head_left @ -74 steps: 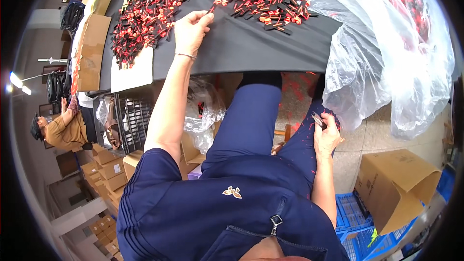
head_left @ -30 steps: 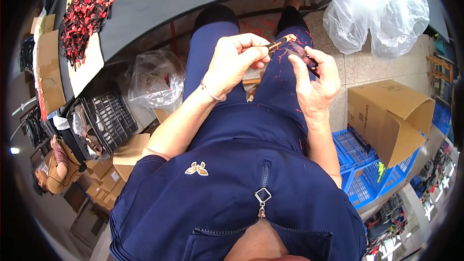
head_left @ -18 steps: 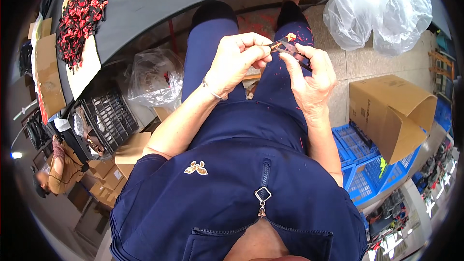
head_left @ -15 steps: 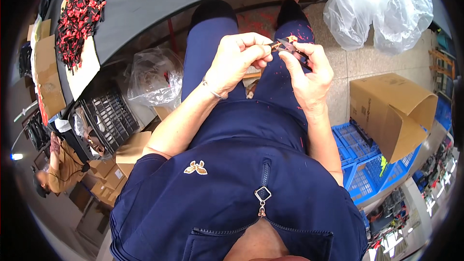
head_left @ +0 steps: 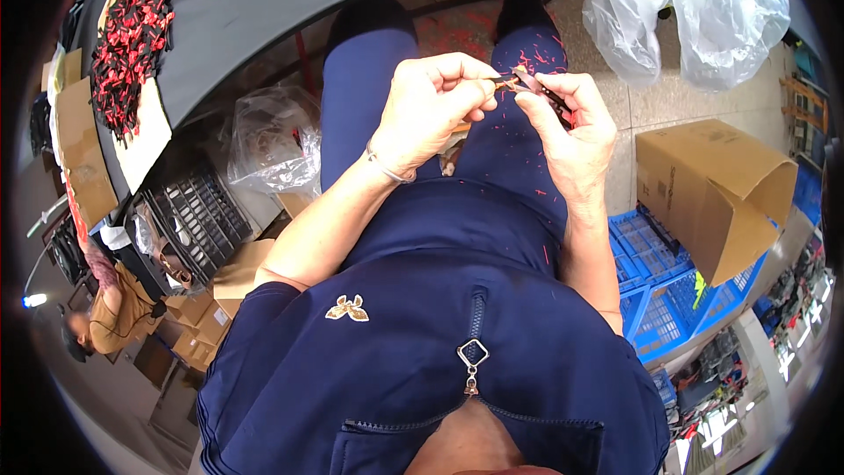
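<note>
Above my lap, my left hand [head_left: 426,114] pinches a small black piece with an orange-red end [head_left: 504,84] between thumb and fingertips. Facing it, my right hand [head_left: 576,132] is closed around dark thread snips [head_left: 550,99], their blades reaching to the end of the piece. Whether the blades touch it is too small to tell. Red thread scraps [head_left: 538,60] lie scattered over my right trouser leg. A heap of small black and red pieces [head_left: 136,40] rests on cardboard at the table's left end.
The dark table [head_left: 264,0] curves across the far side. Clear plastic bags [head_left: 690,13] hang at far right; another plastic bag [head_left: 277,141] is left of my legs. An open carton [head_left: 703,185] sits on blue crates [head_left: 655,325]. Another person [head_left: 119,303] is at left.
My right hand and the snips have shifted slightly right, and the blades' angle differs. My left hand keeps its pinch. More red scraps show on my leg near the snips.
</note>
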The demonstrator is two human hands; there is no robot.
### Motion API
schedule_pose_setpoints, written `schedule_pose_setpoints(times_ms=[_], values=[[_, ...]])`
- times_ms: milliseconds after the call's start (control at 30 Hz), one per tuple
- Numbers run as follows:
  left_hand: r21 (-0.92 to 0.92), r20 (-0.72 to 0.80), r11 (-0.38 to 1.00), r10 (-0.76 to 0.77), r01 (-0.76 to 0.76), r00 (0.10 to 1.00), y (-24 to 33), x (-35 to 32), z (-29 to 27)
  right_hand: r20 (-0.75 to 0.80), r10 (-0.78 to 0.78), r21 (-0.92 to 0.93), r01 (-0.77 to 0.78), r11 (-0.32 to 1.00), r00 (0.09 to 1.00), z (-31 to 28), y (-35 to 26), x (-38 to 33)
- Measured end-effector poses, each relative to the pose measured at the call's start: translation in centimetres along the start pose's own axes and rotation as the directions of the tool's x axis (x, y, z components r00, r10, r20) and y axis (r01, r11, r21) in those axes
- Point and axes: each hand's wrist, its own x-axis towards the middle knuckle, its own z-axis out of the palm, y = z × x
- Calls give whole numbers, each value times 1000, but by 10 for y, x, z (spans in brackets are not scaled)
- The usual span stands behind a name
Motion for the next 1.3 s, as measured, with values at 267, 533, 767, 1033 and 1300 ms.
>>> schedule_pose_setpoints(times_ms=[267, 533, 767, 1033, 1300], values=[[-54, -42, 998, -29, 26, 999, -15, 5, -3, 97, 131, 204, -149, 967, 987, -1, 17, 4], [-386, -68, 918, -126, 90, 990, -38, 1, -22, -26, 34, 135, -31, 990, 999, -7, -6, 6], [-384, 2, 919, -100, 93, 995, -18, -3, -6, -12, -327, -496, 278, 822, 945, 6, 8, 2], [-401, 50, 907, -122, 132, 991, -19, -2, -5, 96, -478, -664, 414, 623, 873, -1, 8, 5], [-11, -20, 996, -89, 89, 996, -12, -2, 4, -53, 260, 107, -253, 961, 964, 0, 10, 14]])
